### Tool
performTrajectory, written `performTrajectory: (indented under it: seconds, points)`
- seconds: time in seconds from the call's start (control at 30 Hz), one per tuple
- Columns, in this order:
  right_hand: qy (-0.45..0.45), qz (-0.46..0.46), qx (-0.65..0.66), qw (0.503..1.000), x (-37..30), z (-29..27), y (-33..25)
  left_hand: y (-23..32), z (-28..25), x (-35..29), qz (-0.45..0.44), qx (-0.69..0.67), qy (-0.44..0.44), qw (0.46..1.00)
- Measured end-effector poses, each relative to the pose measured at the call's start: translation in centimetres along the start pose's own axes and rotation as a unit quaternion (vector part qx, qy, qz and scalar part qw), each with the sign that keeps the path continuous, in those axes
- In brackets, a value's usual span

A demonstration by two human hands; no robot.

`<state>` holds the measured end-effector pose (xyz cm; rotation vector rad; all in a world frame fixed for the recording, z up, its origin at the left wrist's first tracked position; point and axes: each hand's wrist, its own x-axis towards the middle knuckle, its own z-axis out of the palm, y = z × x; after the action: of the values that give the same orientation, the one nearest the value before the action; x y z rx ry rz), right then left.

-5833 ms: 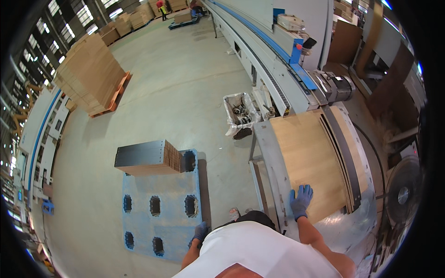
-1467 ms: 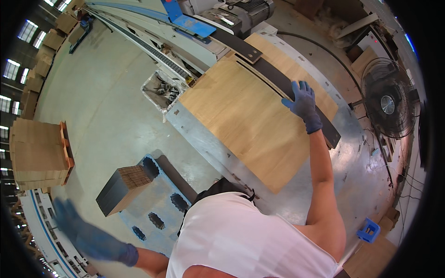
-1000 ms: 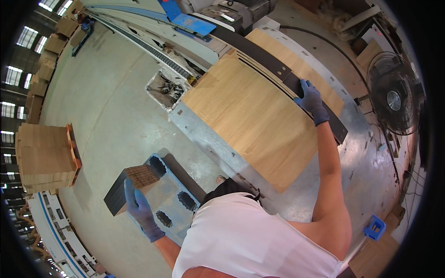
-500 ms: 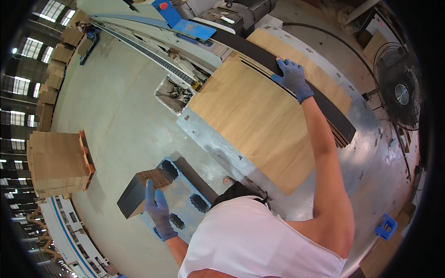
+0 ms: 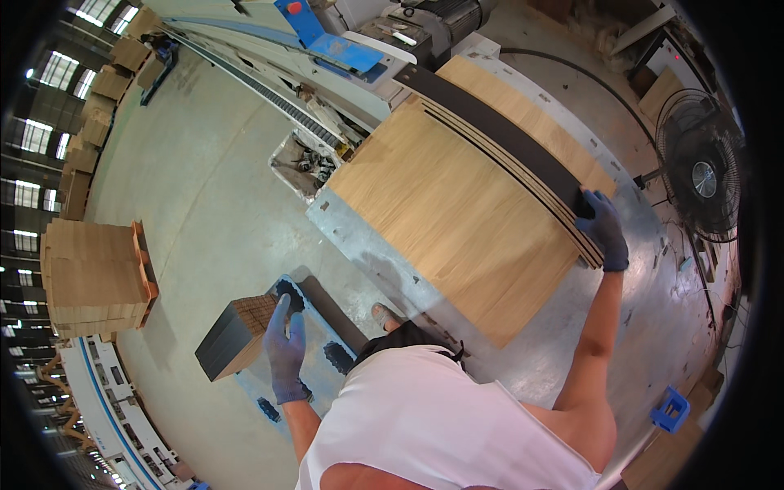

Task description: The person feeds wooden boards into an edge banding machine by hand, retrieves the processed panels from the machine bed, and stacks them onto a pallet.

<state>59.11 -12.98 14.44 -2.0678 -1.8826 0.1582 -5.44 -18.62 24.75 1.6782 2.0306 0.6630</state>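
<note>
the right hand [image 5: 604, 230] has slid down to the near corner of the wood panel stack [image 5: 465, 204] at centre right, grip pressed on its edge. the left hand [image 5: 286, 347], fingers spread, hovers over the small block stack [image 5: 237, 335] at lower left.

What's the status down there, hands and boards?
Right hand gripping dark panel on wooden board stack. Left hand open, beside small panel stack. Nothing blocking.

Matt wood-grain panel [image 5: 457, 204]; table [image 5: 653, 327] seemingly dull metal.
</note>
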Motion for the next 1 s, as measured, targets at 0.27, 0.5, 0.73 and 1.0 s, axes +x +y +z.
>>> performTrajectory:
  seconds: [0.27,0.5,0.73,1.0]
  points:
    - [0.005,0.068,0.094,0.993,7.1,1.1,-3.2,0.6,1.7,1.8,0.054,-0.006,-0.039,0.998]
    - [-0.209,0.027,0.157,0.965,18.3,5.9,-3.8,1.3,1.5,1.0,0.028,-0.012,-0.044,0.999]
    - [-0.341,0.158,0.274,0.885,18.8,5.1,-6.4,-2.3,2.2,-1.1,-0.025,0.022,-0.040,0.999]
    - [-0.382,0.058,0.291,0.875,16.0,7.3,-9.1,-4.2,7.4,0.6,-0.087,-0.089,-0.121,0.985]
